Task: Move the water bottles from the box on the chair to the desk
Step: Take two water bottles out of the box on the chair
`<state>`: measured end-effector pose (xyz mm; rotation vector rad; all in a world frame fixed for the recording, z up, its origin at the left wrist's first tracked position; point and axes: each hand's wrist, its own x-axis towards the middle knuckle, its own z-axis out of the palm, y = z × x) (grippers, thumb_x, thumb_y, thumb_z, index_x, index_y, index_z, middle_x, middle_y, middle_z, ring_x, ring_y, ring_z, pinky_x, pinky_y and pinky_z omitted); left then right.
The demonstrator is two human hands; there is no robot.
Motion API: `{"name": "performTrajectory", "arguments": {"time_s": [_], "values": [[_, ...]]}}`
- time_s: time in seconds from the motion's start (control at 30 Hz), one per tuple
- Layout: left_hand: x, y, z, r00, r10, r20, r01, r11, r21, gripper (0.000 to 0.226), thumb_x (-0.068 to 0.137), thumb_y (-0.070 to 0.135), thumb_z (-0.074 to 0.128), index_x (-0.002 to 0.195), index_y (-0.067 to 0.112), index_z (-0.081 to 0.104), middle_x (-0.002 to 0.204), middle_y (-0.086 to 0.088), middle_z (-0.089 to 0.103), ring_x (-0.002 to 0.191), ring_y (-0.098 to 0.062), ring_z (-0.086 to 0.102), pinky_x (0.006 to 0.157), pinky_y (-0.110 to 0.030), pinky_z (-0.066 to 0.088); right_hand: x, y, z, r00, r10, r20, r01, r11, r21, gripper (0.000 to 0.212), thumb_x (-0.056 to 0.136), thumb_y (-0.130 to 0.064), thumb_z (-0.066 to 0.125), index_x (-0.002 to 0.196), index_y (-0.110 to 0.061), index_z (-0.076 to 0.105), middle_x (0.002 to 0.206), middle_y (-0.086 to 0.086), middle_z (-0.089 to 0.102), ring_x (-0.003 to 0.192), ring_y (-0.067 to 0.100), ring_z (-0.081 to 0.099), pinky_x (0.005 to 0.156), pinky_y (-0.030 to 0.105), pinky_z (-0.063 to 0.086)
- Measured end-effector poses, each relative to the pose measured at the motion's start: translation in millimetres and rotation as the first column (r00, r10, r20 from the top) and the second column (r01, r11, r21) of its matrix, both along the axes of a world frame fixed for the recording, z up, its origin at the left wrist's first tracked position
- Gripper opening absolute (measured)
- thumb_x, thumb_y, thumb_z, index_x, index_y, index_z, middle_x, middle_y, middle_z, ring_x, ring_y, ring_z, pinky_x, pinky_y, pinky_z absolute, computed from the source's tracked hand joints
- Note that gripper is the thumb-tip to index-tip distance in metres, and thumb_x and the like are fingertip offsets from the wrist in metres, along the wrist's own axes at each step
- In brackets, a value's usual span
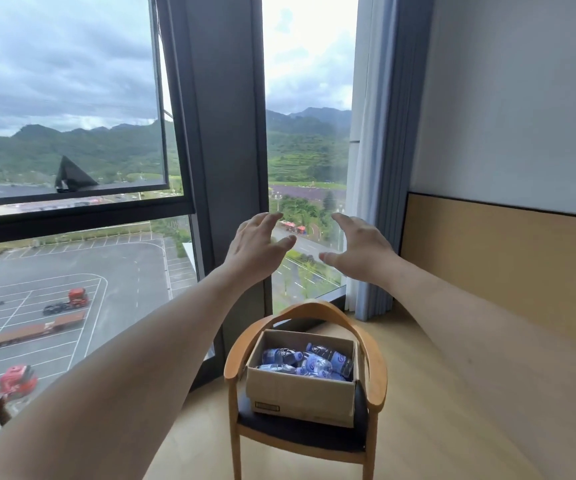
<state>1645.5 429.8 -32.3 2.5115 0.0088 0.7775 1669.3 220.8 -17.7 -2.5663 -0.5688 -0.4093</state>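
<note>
- The person's bare left hand (257, 245) was stretched out at arm's length, fingers spread and empty, palm turned toward the other hand.
- The bare right hand (359, 247) was raised level with it, also spread wide and holding nothing; a gap lay between the two thumbs.
- Well below both hands, and nearer the person, sat an open brown cardboard box (302, 393) on the dark cushioned seat of a curved-backed wooden armchair (373, 358).
- Inside the box lay several clear plastic water bottles with blue labels (309, 363), tumbled on their sides against one another; I could not count them surely.
- Beyond the fingertips stood a tall dark-framed window (224, 133), with a pale blue-grey curtain (373, 202) hanging just past the right hand.
- Under the right forearm ran a light wooden surface (452, 410), beside the chair and reaching to the wall panel.
</note>
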Motion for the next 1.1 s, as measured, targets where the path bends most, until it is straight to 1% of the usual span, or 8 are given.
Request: {"name": "performTrajectory", "arguments": {"time_s": [0.17, 0.4, 0.57, 0.7, 0.9, 1.1], "values": [[93.4, 18.5, -23.1, 0.999, 0.012, -0.053, -0.014, 1.0, -0.022, 0.061, 0.093, 0.055, 0.053, 0.149, 0.036, 0.039, 0.156, 0.006, 0.038, 0.145, -0.023, 0.028, 0.112, -0.043, 0.029, 88.4, 15.1, -26.2, 0.999, -0.004, -0.037, 0.004, 1.0, -0.007, 0.087, 0.085, -0.052, 0.067, 0.155, -0.031, 0.02, 0.16, 0.005, 0.029, 0.144, 0.03, 0.03, 0.112, 0.045, 0.034], [237.4, 37.7, -65.0, 0.994, -0.062, -0.092, 0.061, 0.998, -0.011, 0.063, 0.094, 0.056, 0.053, 0.15, 0.035, 0.037, 0.158, 0.007, 0.036, 0.145, -0.023, 0.028, 0.113, -0.044, 0.028, 224.7, 40.8, -71.8, 0.992, -0.073, -0.105, 0.07, 0.997, -0.031, 0.088, 0.085, -0.051, 0.068, 0.156, -0.032, 0.02, 0.159, 0.004, 0.031, 0.143, 0.029, 0.031, 0.113, 0.043, 0.034], [355.0, 66.3, -74.4, 0.986, -0.093, -0.141, 0.093, 0.996, -0.007, 0.064, 0.094, 0.055, 0.052, 0.151, 0.032, 0.037, 0.158, 0.004, 0.036, 0.145, -0.025, 0.03, 0.114, -0.045, 0.029, 334.4, 69.9, -84.9, 0.977, -0.124, -0.171, 0.117, 0.992, -0.05, 0.087, 0.086, -0.051, 0.067, 0.156, -0.031, 0.02, 0.161, 0.003, 0.028, 0.145, 0.028, 0.028, 0.112, 0.043, 0.032], [435.1, 81.7, -77.0, 0.978, -0.117, -0.171, 0.117, 0.993, -0.013, 0.064, 0.094, 0.054, 0.053, 0.152, 0.03, 0.036, 0.158, 0.002, 0.036, 0.145, -0.025, 0.03, 0.112, -0.043, 0.03, 407.4, 87.9, -89.6, 0.975, -0.133, -0.18, 0.127, 0.991, -0.04, 0.086, 0.086, -0.051, 0.067, 0.155, -0.03, 0.021, 0.159, 0.004, 0.031, 0.143, 0.029, 0.031, 0.11, 0.043, 0.033], [518.0, 81.9, -102.0, 0.96, -0.159, -0.232, 0.156, 0.987, -0.03, 0.064, 0.094, 0.052, 0.055, 0.151, 0.03, 0.038, 0.158, 0.0, 0.036, 0.144, -0.026, 0.031, 0.113, -0.045, 0.031, 489.6, 97.9, -114.5, 0.956, -0.16, -0.246, 0.152, 0.987, -0.051, 0.085, 0.085, -0.051, 0.067, 0.155, -0.032, 0.022, 0.157, 0.004, 0.033, 0.142, 0.029, 0.033, 0.11, 0.045, 0.036], [577.9, 83.4, -160.3, 0.94, -0.126, -0.318, 0.112, 0.992, -0.063, 0.065, 0.093, 0.054, 0.054, 0.151, 0.031, 0.038, 0.158, -0.001, 0.038, 0.144, -0.026, 0.031, 0.114, -0.046, 0.03, 551.0, 101.6, -165.3, 0.943, -0.143, -0.3, 0.13, 0.989, -0.064, 0.082, 0.085, -0.05, 0.067, 0.154, -0.032, 0.026, 0.155, 0.002, 0.037, 0.139, 0.029, 0.037, 0.108, 0.045, 0.039]]}}
